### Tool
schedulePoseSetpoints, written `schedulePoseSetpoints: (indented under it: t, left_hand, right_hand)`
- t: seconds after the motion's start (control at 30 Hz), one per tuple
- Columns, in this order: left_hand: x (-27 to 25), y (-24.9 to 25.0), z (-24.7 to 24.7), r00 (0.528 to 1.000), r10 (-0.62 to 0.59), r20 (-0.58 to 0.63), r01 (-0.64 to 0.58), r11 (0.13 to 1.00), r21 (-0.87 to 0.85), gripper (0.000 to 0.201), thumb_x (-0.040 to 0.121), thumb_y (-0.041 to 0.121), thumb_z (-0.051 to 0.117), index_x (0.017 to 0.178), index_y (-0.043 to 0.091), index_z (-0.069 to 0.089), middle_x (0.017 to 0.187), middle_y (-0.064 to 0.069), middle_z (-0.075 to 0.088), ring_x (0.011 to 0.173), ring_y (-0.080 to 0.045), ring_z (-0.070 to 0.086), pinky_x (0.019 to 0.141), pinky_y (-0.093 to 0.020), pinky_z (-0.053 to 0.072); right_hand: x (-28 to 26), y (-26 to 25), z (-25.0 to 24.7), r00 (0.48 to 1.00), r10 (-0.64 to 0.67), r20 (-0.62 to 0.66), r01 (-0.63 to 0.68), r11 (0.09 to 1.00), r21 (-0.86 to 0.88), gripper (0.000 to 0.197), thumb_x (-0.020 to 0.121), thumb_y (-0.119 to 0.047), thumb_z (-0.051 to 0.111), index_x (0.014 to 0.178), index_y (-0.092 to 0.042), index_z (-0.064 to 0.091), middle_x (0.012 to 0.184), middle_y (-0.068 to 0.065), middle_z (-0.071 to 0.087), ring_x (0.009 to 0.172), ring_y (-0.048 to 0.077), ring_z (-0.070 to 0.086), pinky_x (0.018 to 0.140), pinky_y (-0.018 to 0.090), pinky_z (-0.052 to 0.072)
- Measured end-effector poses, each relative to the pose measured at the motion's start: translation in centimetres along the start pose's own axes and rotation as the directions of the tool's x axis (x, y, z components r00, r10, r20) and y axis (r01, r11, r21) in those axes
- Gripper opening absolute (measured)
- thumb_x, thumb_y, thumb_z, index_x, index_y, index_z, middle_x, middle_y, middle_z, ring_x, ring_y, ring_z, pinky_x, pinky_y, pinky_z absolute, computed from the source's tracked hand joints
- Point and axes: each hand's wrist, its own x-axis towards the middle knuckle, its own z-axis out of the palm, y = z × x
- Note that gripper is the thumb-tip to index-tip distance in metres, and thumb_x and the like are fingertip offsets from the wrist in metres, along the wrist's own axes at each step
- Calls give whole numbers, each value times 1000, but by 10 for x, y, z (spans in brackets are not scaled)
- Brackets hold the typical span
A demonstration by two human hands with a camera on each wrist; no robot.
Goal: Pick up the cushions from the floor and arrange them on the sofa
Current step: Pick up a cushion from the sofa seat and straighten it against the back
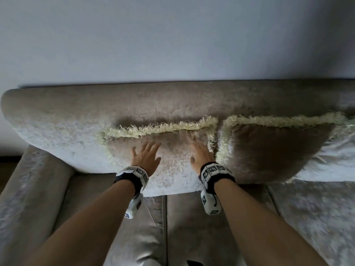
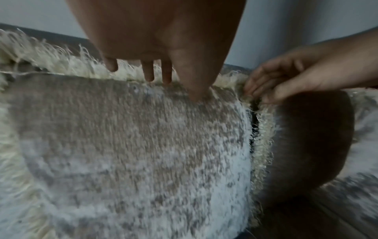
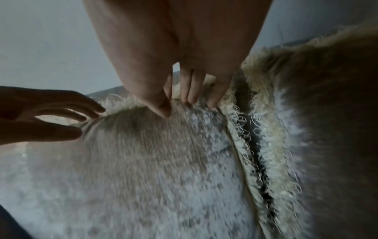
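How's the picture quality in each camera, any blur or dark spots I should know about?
Head view: dim and soft, with wide-angle bending of the sofa back; the right hand is smeared by motion and the right cushion lies in shadow. Left wrist view: streaky blur across the left cushion. Right wrist view: similar blur, and the left hand shows as a dark silhouette.
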Motion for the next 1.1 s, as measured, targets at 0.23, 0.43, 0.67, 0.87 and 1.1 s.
schedulePoseSetpoints:
  t: [0.23,0.43,0.67,0.87,1.1]
  left_hand:
    - [-18,29,43,990,93,107,-98,994,38,69,100,40,34,151,30,-11,158,9,-20,146,-16,-19,113,-61,-10]
    - [-11,22,79,997,38,-61,-32,996,88,70,98,24,30,152,16,-12,157,0,-27,144,-24,-27,115,-62,0]
    - [29,-60,110,924,261,-277,-187,945,267,68,97,50,29,154,23,3,161,5,7,149,-21,5,116,-61,3]
    - [22,-114,149,933,77,-350,8,971,237,79,90,54,41,154,26,4,161,4,-1,149,-18,3,114,-65,6]
    - [-25,-56,192,912,-267,-311,223,960,-171,88,91,54,46,152,27,-12,161,1,-13,148,-22,-12,115,-62,-3]
  right_hand:
    - [-21,-8,44,970,-134,201,177,961,-212,73,95,-28,53,153,-26,9,162,-4,1,150,16,2,120,47,15]
    - [2,-43,89,971,-135,196,199,912,-358,83,96,-25,44,150,-24,-20,158,-8,-25,143,14,-30,117,57,-5]
    - [47,-12,121,957,-292,7,264,855,-446,88,89,-54,50,150,-39,-11,157,-9,-27,145,22,-27,106,75,-2]
    - [43,73,135,969,101,-226,-171,934,-314,78,96,-54,32,147,-38,-24,156,-5,-31,147,23,-21,109,72,12]
    - [-15,52,161,960,-59,-273,8,983,-186,80,94,-40,46,153,-30,-6,162,-1,-15,149,23,-9,117,60,12]
